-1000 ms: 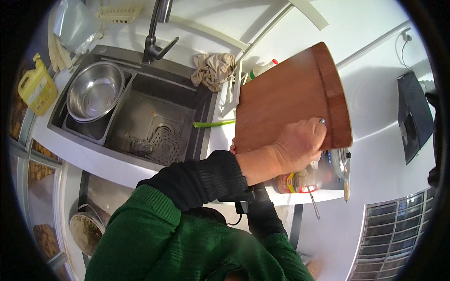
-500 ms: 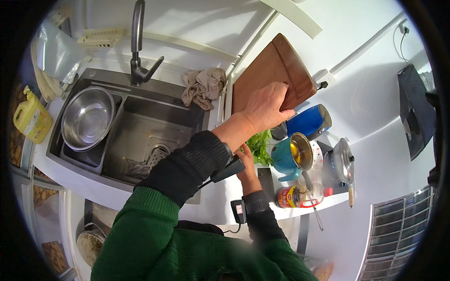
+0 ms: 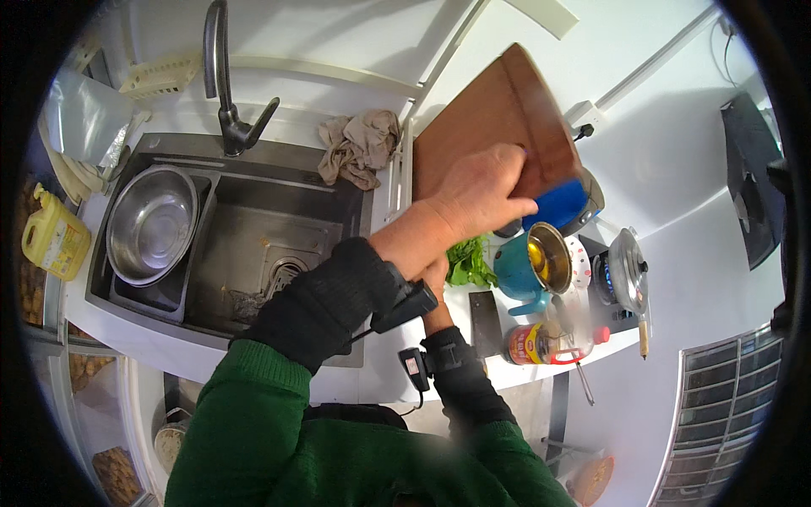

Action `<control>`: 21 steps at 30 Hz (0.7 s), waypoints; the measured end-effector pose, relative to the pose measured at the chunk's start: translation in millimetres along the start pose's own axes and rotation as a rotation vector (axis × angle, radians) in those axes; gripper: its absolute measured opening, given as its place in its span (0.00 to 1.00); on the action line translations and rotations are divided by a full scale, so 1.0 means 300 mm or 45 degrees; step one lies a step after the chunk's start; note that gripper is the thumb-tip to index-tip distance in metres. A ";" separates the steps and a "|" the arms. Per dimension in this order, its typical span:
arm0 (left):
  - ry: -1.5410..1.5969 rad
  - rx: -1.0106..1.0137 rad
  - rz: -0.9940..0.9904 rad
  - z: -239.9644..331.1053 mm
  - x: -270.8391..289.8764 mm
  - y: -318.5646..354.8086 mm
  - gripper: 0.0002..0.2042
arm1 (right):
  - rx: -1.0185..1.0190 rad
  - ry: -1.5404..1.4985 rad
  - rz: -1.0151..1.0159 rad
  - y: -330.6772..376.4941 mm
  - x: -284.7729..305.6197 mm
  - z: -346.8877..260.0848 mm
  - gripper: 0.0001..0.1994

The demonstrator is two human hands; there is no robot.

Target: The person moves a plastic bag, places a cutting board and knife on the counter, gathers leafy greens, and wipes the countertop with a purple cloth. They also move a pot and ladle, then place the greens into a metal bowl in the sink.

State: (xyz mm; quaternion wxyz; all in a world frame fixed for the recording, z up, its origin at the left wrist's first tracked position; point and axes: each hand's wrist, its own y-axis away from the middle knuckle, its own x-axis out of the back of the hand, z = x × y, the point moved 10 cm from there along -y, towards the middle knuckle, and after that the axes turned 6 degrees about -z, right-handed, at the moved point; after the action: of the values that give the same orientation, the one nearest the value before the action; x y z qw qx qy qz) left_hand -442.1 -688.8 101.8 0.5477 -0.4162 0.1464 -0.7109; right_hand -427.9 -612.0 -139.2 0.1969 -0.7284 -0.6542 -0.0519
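Observation:
My left hand point(image 3: 480, 193) reaches across the counter and grips the lower edge of a brown wooden cutting board point(image 3: 498, 110). The board stands tilted against the white wall behind the counter. My right hand point(image 3: 436, 279) is mostly hidden under my left forearm; only a bit of it shows beside a bunch of green leaves point(image 3: 470, 262). Just right of my left hand are a blue container point(image 3: 559, 204) and a teal pot point(image 3: 517, 275) with yellow liquid in it.
A steel sink point(image 3: 279, 245) with a faucet point(image 3: 224, 84) lies to the left, with a steel bowl point(image 3: 152, 224) in it. A crumpled cloth point(image 3: 359, 148) lies behind it. A tin can point(image 3: 528, 342), a small lidded pan point(image 3: 627, 270) and a yellow bottle point(image 3: 55, 241) are around.
My left hand has carried the cutting board from over the counter up and back to the wall. The pot, the blue container and the leaves that it covered now show.

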 end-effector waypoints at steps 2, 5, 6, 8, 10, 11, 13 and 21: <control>-0.051 0.019 -0.026 0.001 -0.032 0.013 0.29 | 0.301 0.034 0.189 -0.011 0.013 -0.053 0.12; -0.034 0.001 0.076 -0.029 -0.006 -0.023 0.28 | 0.186 0.067 0.107 -0.092 -0.001 -0.006 0.13; -0.010 0.014 0.093 -0.046 0.000 -0.027 0.27 | 0.098 0.093 0.079 -0.110 -0.006 0.016 0.13; 0.091 0.001 0.055 -0.071 -0.016 -0.020 0.27 | -0.086 0.048 0.048 -0.129 -0.006 0.059 0.14; 0.085 -0.024 0.025 -0.088 -0.030 0.015 0.27 | -0.022 0.208 0.065 -0.131 0.005 0.023 0.15; 0.162 0.063 0.012 -0.123 -0.036 0.056 0.27 | 0.135 0.272 0.102 -0.136 0.006 -0.029 0.16; 0.316 0.262 -0.037 -0.194 -0.056 0.178 0.28 | 0.308 0.561 0.150 -0.120 -0.005 -0.098 0.17; 0.588 0.825 -0.048 -0.335 0.044 0.522 0.29 | -0.327 -0.124 -0.084 0.019 0.025 0.065 0.32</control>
State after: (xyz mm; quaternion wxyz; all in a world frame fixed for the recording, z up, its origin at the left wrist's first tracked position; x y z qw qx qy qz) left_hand -415.5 -781.5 -57.9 0.5902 -0.0536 0.0260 -0.8050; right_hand -425.0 -598.4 -155.8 0.0684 -0.7273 -0.6746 -0.1063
